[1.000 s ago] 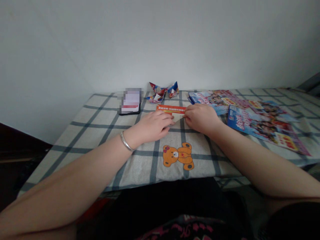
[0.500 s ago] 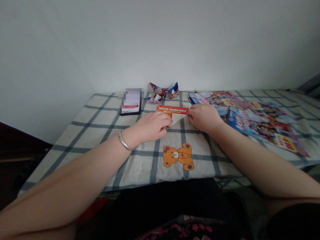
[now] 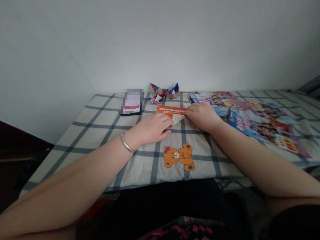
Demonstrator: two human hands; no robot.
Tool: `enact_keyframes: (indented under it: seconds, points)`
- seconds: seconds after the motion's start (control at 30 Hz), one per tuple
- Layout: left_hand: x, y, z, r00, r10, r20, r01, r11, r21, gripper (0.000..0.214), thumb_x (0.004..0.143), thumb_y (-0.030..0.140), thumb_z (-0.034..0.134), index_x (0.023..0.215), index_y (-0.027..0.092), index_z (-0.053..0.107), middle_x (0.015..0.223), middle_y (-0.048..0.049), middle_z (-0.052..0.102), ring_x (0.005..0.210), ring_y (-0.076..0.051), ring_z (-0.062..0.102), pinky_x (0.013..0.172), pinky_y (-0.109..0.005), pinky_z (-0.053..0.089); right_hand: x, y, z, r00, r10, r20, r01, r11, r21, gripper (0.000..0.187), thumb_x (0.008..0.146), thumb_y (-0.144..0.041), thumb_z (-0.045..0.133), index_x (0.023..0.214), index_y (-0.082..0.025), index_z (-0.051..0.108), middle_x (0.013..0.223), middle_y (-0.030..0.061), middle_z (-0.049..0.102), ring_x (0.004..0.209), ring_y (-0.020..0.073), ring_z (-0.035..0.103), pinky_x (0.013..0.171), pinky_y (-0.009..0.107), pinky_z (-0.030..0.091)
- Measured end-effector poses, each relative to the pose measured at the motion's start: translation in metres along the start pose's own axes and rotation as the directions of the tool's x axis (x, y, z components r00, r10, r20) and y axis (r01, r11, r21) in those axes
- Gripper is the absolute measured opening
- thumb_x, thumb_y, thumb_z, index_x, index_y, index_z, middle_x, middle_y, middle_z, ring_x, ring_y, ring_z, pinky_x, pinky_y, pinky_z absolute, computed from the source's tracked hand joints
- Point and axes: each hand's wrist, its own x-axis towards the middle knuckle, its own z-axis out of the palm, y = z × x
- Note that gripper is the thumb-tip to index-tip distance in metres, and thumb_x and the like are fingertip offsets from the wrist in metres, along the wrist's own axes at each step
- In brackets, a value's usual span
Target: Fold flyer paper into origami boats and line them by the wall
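Note:
A small folded paper leaflet (image 3: 172, 111) lies on the checked cloth in front of me, its orange-red printed band along the far side and a pale slanting edge facing me. My left hand (image 3: 155, 127) rests on its left part, fingers laid over the paper and thumb apart; a silver bangle circles that wrist. At the right end, my right hand (image 3: 200, 115) has its fingers bent and closed on the leaflet's edge; the fingertips partly hide the paper there. Just behind the leaflet stands a folded paper shape (image 3: 162, 93) with pointed blue and red corners.
A phone (image 3: 131, 103) with a blurred screen lies at the back left. Several printed leaflets (image 3: 262, 125) spread over the right side of the checked cloth (image 3: 100, 133). A bear picture (image 3: 178, 156) decorates the cloth near me. A pale wall (image 3: 160, 43) rises behind.
My right hand has shifted slightly left along the leaflet, covering more of its right end. My left thumb now sits farther from the fingers. The leaflet stays in place.

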Motion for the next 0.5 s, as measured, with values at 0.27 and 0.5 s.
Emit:
enact_keyframes:
  seconds: [0.27, 0.5]
  points:
    - [-0.0018, -0.0019, 0.0060, 0.999, 0.016, -0.047, -0.017, 1.000, -0.004, 0.034, 0.096, 0.028, 0.057, 0.126, 0.013, 0.062, 0.124, -0.0117, 0.066, 0.114, -0.026, 0.062, 0.099, -0.041, 0.052, 0.0015, 0.0064, 0.0006, 0.999, -0.038, 0.005, 0.039, 0.999, -0.019, 0.023, 0.096, -0.014, 0.049, 0.091, -0.015, 0.072, 0.090, 0.0109, 0.071, 0.082, 0.0222, 0.060, 0.063, 0.034, 0.032]
    - [-0.0016, -0.0029, 0.0083, 0.994, 0.024, -0.105, -0.025, 1.000, -0.002, 0.035, 0.096, 0.026, 0.054, 0.127, 0.013, 0.063, 0.128, -0.0108, 0.068, 0.118, -0.026, 0.063, 0.100, -0.042, 0.052, -0.0022, 0.0021, -0.0021, 0.997, -0.056, -0.050, 0.057, 0.998, 0.009, 0.027, 0.098, -0.017, 0.044, 0.091, -0.016, 0.071, 0.090, 0.0092, 0.070, 0.084, 0.0225, 0.056, 0.065, 0.035, 0.033]
